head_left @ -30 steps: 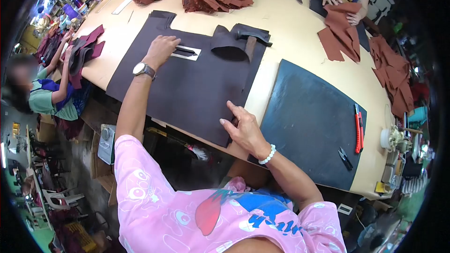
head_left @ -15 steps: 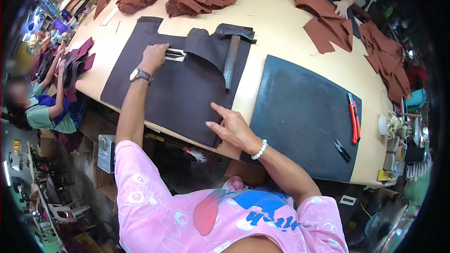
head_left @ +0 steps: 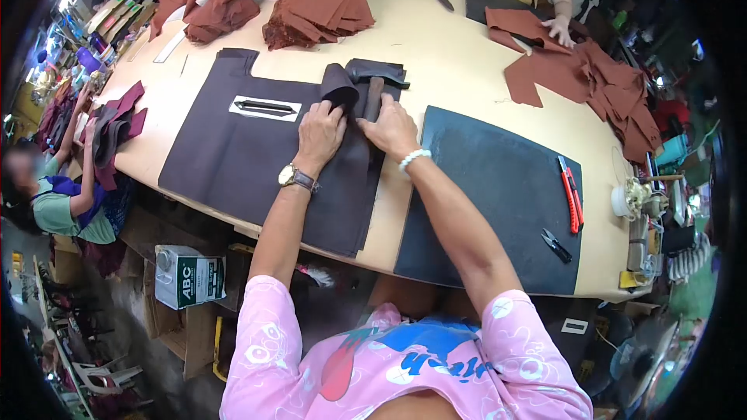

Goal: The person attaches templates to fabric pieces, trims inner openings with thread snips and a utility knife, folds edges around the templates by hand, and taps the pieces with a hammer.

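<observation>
A stack of dark brown sheets (head_left: 226, 159), leather or cloth, lies in front of me on the table. My left hand (head_left: 321, 138) rests on it with fingers curled onto the edge of a rolled-back flap (head_left: 340, 87). Beside it my right hand (head_left: 393, 128) closes around the handle of a hammer (head_left: 376, 74), which lies at the stack's upper right; the hand hides the lower handle. Left of my hands, a white rectangular piece (head_left: 292, 112) with a long narrow dark shape in its middle lies flat on the stack.
A black mat (head_left: 482, 194) lies to the right, with red cutters (head_left: 572, 194) and small black snips (head_left: 556, 245) on it. Rust-brown pieces (head_left: 319, 12) lie at the back. A co-worker's hand (head_left: 559, 31) touches others at right. Another person (head_left: 78, 187) works at left.
My left hand has left the white piece and moved right to the flap. My right hand has moved up from the stack's near edge onto the hammer handle.
</observation>
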Motion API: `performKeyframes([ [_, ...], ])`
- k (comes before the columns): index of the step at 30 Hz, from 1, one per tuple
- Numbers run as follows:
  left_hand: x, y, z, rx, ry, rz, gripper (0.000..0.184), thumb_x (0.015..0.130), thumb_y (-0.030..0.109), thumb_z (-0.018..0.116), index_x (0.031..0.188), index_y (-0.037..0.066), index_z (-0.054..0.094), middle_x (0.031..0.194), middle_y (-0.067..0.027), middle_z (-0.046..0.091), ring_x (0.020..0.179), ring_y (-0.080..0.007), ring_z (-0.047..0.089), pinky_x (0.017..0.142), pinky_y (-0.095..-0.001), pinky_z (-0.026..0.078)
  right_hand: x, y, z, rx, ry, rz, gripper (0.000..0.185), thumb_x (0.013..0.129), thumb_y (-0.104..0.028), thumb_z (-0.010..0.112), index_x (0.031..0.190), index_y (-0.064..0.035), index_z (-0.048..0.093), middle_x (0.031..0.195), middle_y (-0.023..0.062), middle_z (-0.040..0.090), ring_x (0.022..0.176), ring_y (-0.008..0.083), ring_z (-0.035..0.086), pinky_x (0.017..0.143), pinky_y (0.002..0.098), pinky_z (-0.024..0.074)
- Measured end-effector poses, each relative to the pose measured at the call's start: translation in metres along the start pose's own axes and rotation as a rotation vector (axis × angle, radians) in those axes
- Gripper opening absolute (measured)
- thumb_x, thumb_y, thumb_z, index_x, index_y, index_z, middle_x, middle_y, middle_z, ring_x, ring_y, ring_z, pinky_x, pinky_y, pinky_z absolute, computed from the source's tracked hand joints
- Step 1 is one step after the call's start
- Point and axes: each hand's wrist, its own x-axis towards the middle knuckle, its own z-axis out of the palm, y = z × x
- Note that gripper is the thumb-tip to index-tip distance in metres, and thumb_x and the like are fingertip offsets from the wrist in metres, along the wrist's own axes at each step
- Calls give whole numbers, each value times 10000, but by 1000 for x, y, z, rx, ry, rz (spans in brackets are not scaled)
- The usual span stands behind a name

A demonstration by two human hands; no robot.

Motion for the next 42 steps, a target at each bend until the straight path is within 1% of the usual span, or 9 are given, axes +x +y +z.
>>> performKeyframes([
  [5,2,-7,3,-8,-150,158,494,789,67,539,1278,136,507,1210,-126,525,1105,-286,491,884,-397,428,25,2,-2,185,-59,213,619,654,-265,649,1157,44,465,1015,269,620,953,423,601,834,426,486],
  [13,36,17,-1,306,-470,151,473,817,136,524,1280,233,508,1054,-105,536,874,-272,570,713,-419,466,14,9,-38,656,32,116,662,714,-181,612,1291,60,394,834,187,651,721,247,645,670,337,511],
  [16,34,20,11,419,-485,152,408,813,178,539,1221,197,540,1050,-100,543,889,-272,565,730,-431,451,-21,-19,-55,757,-114,41,650,751,-79,594,1334,41,333,878,141,595,563,144,568,510,279,466],
  [19,10,-4,26,228,-112,231,355,806,219,552,1151,137,561,1039,-99,555,940,-278,548,764,-449,432,-39,-29,-50,901,-352,42,638,776,-67,582,1346,38,316,924,133,579,587,142,567,526,273,468],
  [22,1,2,0,15,-490,-138,371,799,229,569,1131,65,548,1156,-135,528,1146,-312,456,870,-517,393,-46,-37,-43,808,-423,29,634,790,-79,573,1357,31,311,904,125,590,616,137,568,560,272,472],
  [25,-38,12,-13,149,-201,-135,486,781,232,604,1221,56,495,1292,-173,446,1257,-361,367,971,-581,314,-34,-32,-20,745,-370,112,603,798,-84,550,1347,36,331,925,171,611,660,166,591,606,293,484],
  [28,-56,45,-37,155,-372,-91,764,648,208,734,1319,55,402,1392,-153,342,1339,-364,244,1006,-589,294,-40,-37,-10,580,-173,-28,564,803,-80,517,1326,57,355,988,235,621,728,225,619,675,324,497],
  [33,-78,48,-26,-33,-351,6,679,766,301,622,1350,66,368,1327,-167,369,1359,-382,174,1022,-631,210,-60,-45,-32,642,-389,-126,556,797,-68,492,1317,92,377,1321,271,443,1250,308,436,1035,319,333],
  [42,-69,62,-22,91,-331,-93,660,833,342,556,1356,-1,343,1418,-201,306,1333,-383,243,1018,-625,220,-4,-23,15,503,-131,178,594,818,-159,493,1354,29,319,1239,372,398,1093,498,484,962,456,397],
])
